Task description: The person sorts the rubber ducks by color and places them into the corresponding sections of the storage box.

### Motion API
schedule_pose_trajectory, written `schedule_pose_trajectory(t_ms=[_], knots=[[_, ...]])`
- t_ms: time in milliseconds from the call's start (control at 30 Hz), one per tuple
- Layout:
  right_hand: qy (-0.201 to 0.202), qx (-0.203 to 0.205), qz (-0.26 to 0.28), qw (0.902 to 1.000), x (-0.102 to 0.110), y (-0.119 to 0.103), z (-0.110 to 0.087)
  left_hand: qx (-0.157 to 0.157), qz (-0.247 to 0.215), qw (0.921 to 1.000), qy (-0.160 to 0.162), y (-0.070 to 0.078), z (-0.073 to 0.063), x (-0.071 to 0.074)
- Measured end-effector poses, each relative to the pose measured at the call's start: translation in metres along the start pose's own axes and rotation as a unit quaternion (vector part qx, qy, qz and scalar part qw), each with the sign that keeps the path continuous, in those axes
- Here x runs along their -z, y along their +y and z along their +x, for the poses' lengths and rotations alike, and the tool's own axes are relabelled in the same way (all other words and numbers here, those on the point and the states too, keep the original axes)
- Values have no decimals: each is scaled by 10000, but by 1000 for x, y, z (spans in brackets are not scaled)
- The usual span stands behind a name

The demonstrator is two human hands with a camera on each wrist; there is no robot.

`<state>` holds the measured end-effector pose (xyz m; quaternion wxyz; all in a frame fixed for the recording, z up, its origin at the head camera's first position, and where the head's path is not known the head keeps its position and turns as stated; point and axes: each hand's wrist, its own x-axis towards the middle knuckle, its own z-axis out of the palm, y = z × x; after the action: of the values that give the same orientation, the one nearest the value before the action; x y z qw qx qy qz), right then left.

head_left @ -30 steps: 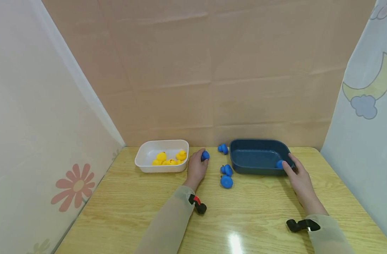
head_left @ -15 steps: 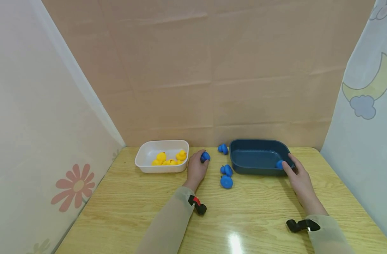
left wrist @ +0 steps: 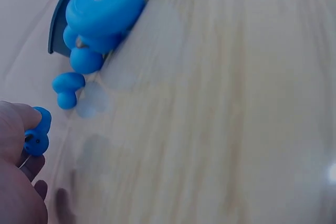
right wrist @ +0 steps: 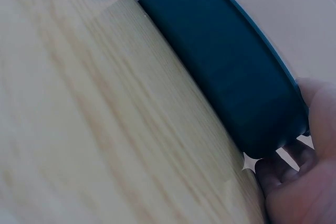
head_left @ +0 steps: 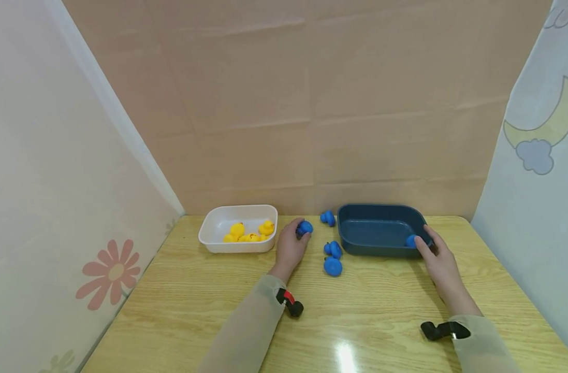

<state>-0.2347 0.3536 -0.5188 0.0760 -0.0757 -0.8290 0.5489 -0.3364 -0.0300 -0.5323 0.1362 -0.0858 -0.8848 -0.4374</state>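
A blue rubber duck (left wrist: 38, 141) is pinched between the thumb and fingers of my left hand (head_left: 290, 248), just right of the white tray (head_left: 237, 249). Its eyes and bill show in the left wrist view. My right hand (head_left: 442, 261) grips the right end of the dark blue tray (right wrist: 220, 61), thumb at the rim and fingers outside. Inside that tray, by my right thumb, lies another blue duck (head_left: 410, 241), partly hidden. Between the trays are more blue ducks: one at the back (head_left: 328, 218), one in the middle (head_left: 333, 249) and one in front (head_left: 333, 267).
Several yellow ducks (head_left: 237, 230) lie in the white tray. Both trays stand near the back edge of the wooden table (head_left: 358, 305), against a brown backdrop (head_left: 246, 114). Patterned white sheets hang at the left (head_left: 55, 155) and right (head_left: 535, 217).
My left hand has shifted slightly to the right with the blue duck, and more of the duck shows now. The right hand and the trays have stayed put.
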Motion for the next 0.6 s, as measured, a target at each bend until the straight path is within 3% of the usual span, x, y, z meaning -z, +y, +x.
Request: schedule_pose_trajectory(t_ms=[267, 600], knots=[[14, 17, -18, 10000, 0, -1, 0, -357, -147, 9993, 4, 26, 3, 1], [-28, 73, 40, 10000, 0, -1, -1, -777, -348, 9961, -250, 63, 3, -4]])
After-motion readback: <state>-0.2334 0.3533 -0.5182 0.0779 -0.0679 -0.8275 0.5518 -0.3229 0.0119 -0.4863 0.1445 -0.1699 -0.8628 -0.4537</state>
